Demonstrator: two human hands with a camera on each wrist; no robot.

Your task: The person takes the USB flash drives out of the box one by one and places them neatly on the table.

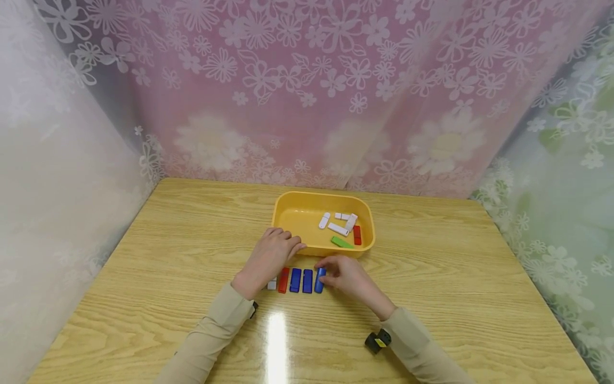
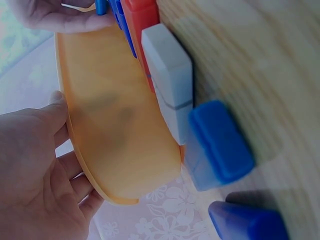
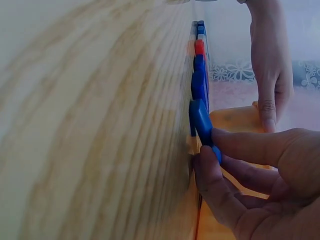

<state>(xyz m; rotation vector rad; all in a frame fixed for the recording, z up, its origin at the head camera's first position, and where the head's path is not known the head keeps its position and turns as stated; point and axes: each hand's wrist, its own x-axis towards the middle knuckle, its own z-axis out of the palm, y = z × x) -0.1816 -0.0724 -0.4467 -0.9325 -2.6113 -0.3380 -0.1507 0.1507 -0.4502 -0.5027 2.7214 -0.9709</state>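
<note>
My right hand (image 1: 349, 277) pinches a blue USB stick (image 1: 318, 282) between thumb and fingers, at the right end of a row on the table. In the right wrist view that stick (image 3: 201, 122) is tilted, one end low by the wood. Left of it lie two dark blue sticks (image 1: 301, 280), a red stick (image 1: 284, 280) and a white one (image 1: 272, 284) partly behind my left wrist. My left hand (image 1: 269, 258) grips the rim of a yellow plastic bin (image 1: 297, 221) at its near left corner, thumb on one side, fingers on the other.
Several white sticks (image 1: 338, 229), a green stick (image 1: 341, 242) and a red one (image 1: 357, 235) lie in the bin's right half. The left wrist view shows more blue sticks (image 2: 247, 222) at the row's left end. Flowered curtains (image 1: 307, 106) surround the wooden table (image 1: 431, 256).
</note>
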